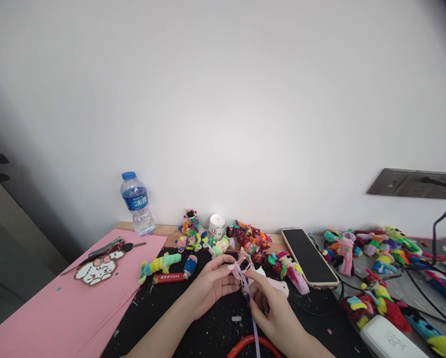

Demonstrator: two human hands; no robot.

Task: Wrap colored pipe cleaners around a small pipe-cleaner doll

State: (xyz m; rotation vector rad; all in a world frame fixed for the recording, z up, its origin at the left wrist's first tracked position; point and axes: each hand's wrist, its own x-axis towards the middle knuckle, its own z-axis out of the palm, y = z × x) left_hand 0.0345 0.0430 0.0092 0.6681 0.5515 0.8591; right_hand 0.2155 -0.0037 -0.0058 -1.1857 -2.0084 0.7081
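Observation:
My left hand [211, 284] and my right hand [269, 302] meet over a black mat [163, 313] low in the head view. Between the fingertips sits a small pink pipe-cleaner figure [244, 259], and both hands pinch it. A lilac pipe cleaner [253, 325] runs down from the figure, past my right hand, toward the bottom edge. A red curved piece [250, 344] lies on the mat just below my hands.
Pink sheets [58, 313] with a pixel-bead figure [98, 270] and keys lie left. A water bottle [136, 204], a white jar [217, 226], several colourful pipe-cleaner figures [193, 233], a phone [309, 257], cables, a white power bank [389, 340] and a wall socket [412, 183] stand behind and right.

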